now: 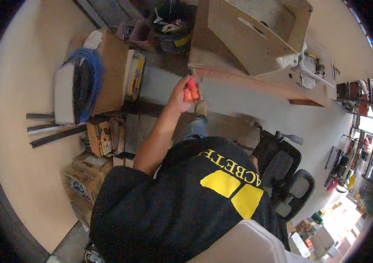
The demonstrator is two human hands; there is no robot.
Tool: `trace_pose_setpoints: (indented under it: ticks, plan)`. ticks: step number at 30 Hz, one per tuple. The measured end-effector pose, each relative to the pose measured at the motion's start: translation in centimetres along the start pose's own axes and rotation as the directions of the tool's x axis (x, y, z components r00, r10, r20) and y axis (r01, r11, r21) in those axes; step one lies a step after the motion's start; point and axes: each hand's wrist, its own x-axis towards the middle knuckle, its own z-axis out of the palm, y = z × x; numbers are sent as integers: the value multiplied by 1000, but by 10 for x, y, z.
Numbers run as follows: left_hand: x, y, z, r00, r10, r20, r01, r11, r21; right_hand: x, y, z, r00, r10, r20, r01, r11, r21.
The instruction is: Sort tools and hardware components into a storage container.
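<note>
My left hand (182, 97) is stretched out ahead, its fingers closed around a small red and orange object (190, 93). Blur and the fingers hide its exact kind. Just past the hand is the near corner of a wooden workbench (226, 70); hand and bench look apart. Below the hand, a tan shoe (201, 108) and a blue trouser leg show. My right hand does not show; only a sliver of skin appears beside the black shirt near the chair.
A wooden box (256, 41) with a slotted handle sits on the bench. Beside it is a white tray (311, 72) of small parts. A black office chair (283, 171) stands at right. At left are cardboard boxes (112, 65), a blue cable coil (94, 81) and dark metal bars.
</note>
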Motion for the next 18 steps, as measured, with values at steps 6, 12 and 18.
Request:
trace_pose_setpoints:
  ticks: [6,12,18]
  plan:
    - [51,70,47,994,74,79,-85,987,140,20,-127,-90,983,180,-48,-106,751,652]
    - [68,101,92,991,71,113,-82,993,90,102,-100,-67,981,70,-182,53,802,595]
    - [50,100,90,992,124,-6,-124,992,21,129,-74,-78,972,-172,157,77,874,480]
